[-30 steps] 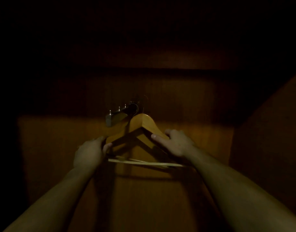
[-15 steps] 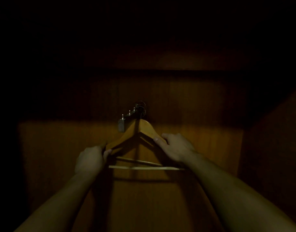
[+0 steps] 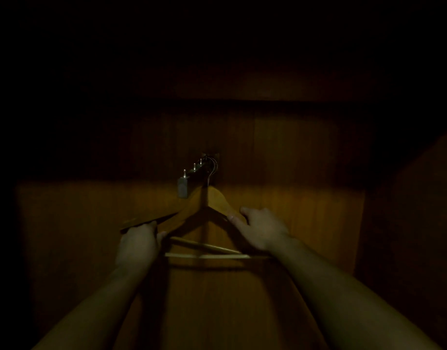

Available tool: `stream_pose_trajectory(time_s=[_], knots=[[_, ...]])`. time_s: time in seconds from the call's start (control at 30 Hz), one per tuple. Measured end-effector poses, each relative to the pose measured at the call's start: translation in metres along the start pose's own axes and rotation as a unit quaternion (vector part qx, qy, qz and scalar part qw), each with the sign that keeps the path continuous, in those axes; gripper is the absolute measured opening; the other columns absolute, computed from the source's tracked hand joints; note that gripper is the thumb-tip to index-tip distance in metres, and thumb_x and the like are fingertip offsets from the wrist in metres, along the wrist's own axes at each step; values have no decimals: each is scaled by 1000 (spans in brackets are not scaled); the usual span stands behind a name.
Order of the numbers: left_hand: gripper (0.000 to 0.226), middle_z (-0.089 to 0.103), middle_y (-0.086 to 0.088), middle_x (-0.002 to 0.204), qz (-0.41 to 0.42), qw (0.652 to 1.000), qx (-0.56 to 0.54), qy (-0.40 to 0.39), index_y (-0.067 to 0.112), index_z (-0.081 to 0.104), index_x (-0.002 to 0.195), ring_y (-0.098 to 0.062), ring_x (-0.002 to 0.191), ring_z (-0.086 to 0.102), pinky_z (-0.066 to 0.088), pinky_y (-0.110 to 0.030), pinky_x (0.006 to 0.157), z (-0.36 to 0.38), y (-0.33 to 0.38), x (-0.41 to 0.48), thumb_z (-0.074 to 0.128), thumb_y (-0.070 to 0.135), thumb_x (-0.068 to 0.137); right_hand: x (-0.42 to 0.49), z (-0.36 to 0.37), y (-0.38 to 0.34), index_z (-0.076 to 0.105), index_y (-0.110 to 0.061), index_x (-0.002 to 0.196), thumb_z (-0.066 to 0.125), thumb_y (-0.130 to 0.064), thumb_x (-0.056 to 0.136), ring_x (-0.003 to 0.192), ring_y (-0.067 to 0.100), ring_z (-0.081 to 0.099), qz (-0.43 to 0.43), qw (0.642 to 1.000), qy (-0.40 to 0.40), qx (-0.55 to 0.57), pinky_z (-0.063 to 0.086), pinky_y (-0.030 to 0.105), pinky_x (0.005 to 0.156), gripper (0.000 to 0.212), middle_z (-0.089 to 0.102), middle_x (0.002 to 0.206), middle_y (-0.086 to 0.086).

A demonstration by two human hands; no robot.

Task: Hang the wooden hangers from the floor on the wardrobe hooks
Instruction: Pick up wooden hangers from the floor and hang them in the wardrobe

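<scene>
Dim wardrobe interior, lit only across the lower part of the back panel (image 3: 305, 223). Sticking out from that panel, a rail (image 3: 192, 176) with small metal pegs (image 3: 194, 166) standing up along its top, grey end cap toward the camera.

Just below the rail's end, a wooden hanger (image 3: 217, 202), peak up, held by both hands. Wire hook (image 3: 212, 170) rising from the peak beside the rail's far end, curved over near the rearmost peg; whether seated on a peg or only next to it, cannot tell in this light. Pale crossbar (image 3: 212, 256) running level beneath the shoulders. A second pale bar (image 3: 204, 246) slanting just above it, and a second dark shoulder (image 3: 146, 221) reaching out left past the left hand: apparently another hanger behind the first, though too dark to be sure.

Left hand (image 3: 137, 245) at the hanger's left shoulder, fingers (image 3: 151, 224) curled over the top edge and thumb underneath, pinching the wood. Right hand (image 3: 261, 229) on the right shoulder, fingers (image 3: 235, 218) laid along the sloping edge, slightly spread, thumb above on the upper side, gripping the wood between them. Both forearms stretching up from the lower corners of the view, bare.

Right wardrobe wall (image 3: 407, 223) barely visible in shadow; upper part of the view black.
</scene>
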State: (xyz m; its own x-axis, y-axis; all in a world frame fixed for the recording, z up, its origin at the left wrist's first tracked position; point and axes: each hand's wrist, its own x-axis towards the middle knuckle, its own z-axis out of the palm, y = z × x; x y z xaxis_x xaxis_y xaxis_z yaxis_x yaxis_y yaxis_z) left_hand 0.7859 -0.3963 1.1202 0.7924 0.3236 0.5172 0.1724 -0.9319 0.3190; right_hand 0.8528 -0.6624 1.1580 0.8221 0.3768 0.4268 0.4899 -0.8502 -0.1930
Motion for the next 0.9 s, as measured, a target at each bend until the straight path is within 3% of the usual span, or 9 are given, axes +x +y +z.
stream_pose_trajectory(time_s=[0.17,0.33,0.57,0.67,0.8,0.9], knots=[[25,62,3,76,-25,999,-8,-30,24,58,80,-16,75,63,55,-34,73,1,1,13,54,43,95,9,2,0,63,-27,104,27,-72,97,78,16,64,43,997,-41,43,54,33,73,58,65,83,-2],[28,64,0,78,-36,999,-17,-28,19,64,87,-19,77,64,57,-36,74,2,3,18,57,46,93,15,2,1,66,-23,104,31,-75,94,78,17,63,68,996,-42,46,49,31,65,64,65,84,-1],[34,57,0,82,-60,998,14,-19,17,67,90,-21,80,60,49,-31,66,-3,3,16,59,50,91,14,1,-3,63,-20,95,33,-76,93,78,18,66,103,993,-49,17,58,36,73,64,66,85,1],[37,64,-4,92,-77,996,26,-35,19,68,96,-25,88,63,55,-35,75,-12,-1,14,57,54,89,10,-4,-8,62,-18,95,36,-72,94,78,19,65,108,993,-47,6,60,39,76,60,65,86,2],[33,66,-4,95,-93,994,42,-28,23,66,103,-26,90,65,51,-32,71,-26,0,6,56,51,90,5,-13,-16,55,-19,114,51,-56,97,89,20,64,98,995,-29,7,59,43,81,40,62,99,1],[24,62,-1,85,-93,994,53,-22,21,64,95,-23,80,62,48,-30,65,-37,5,-6,55,43,93,-5,-19,-26,46,-17,130,57,-44,96,109,25,58,59,997,26,-33,55,42,88,44,57,120,5]])
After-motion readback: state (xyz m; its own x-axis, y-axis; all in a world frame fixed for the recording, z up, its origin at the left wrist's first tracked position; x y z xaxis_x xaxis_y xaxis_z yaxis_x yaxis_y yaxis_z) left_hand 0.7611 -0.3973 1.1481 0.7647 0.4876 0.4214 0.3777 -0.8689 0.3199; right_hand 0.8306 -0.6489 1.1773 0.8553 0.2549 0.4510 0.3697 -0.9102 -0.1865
